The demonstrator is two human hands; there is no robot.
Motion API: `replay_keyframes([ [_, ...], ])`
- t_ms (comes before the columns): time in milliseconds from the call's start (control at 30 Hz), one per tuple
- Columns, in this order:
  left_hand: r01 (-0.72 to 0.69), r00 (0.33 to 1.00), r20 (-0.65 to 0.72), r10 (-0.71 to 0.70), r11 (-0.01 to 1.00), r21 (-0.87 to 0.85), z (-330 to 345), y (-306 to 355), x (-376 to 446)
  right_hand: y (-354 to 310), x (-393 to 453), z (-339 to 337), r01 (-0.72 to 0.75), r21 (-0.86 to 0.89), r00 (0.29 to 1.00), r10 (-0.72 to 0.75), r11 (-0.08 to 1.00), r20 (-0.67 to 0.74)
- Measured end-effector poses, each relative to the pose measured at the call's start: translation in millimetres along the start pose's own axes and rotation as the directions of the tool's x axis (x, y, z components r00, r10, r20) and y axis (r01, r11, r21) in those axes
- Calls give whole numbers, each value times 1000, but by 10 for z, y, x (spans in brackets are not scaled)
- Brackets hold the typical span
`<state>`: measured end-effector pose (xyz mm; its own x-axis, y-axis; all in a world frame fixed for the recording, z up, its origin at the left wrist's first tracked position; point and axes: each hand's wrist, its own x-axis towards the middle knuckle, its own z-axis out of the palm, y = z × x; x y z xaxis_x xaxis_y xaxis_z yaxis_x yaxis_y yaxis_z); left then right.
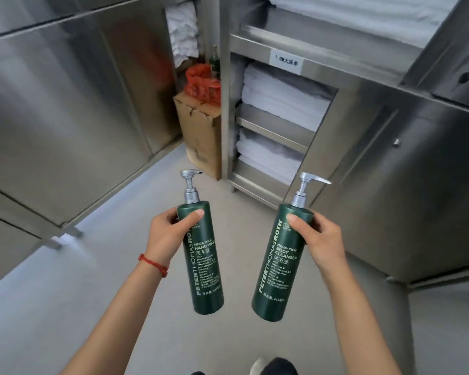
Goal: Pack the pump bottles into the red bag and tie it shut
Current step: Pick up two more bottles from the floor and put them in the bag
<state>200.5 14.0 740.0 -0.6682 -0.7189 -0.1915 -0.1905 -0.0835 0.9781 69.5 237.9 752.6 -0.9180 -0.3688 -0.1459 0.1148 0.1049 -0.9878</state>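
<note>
My left hand [171, 232] grips a dark green hand wash pump bottle [205, 269] near its shoulder, held upright with the silver pump on top. In my right hand [318, 234] is a matching green body cleanser pump bottle [278, 272], tilted slightly to the right. Both bottles hang in the air above the grey floor. The red bag [202, 83] sits far ahead on top of a cardboard box [201, 133] in the corner. Another green pump bottle [214, 62] stands just behind the bag.
Steel cabinets [65, 109] line the left wall. A steel shelf unit [290, 123] with stacked white towels stands at the right of the box, and another steel cabinet [406, 190] is at the far right. Grey floor [136, 239] runs between them. My shoe [274, 366] shows at the bottom.
</note>
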Motion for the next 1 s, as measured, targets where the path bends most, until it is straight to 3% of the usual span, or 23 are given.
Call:
replay_keyframes([
  [367, -16, 973, -230, 11, 1000, -19, -167, 362, 1206, -431, 1526, 955, 101, -15, 969, -95, 995, 229],
  [600, -13, 940, -340, 10, 1000, -8, -241, 694, 2062, -779, 2573, 1455, 84, -14, 943, -75, 996, 324],
  [1000, -93, 963, -256, 86, 996, -13, -729, 1116, 4291, -1002, 4158, 2874, 91, -42, 965, -78, 995, 252],
])
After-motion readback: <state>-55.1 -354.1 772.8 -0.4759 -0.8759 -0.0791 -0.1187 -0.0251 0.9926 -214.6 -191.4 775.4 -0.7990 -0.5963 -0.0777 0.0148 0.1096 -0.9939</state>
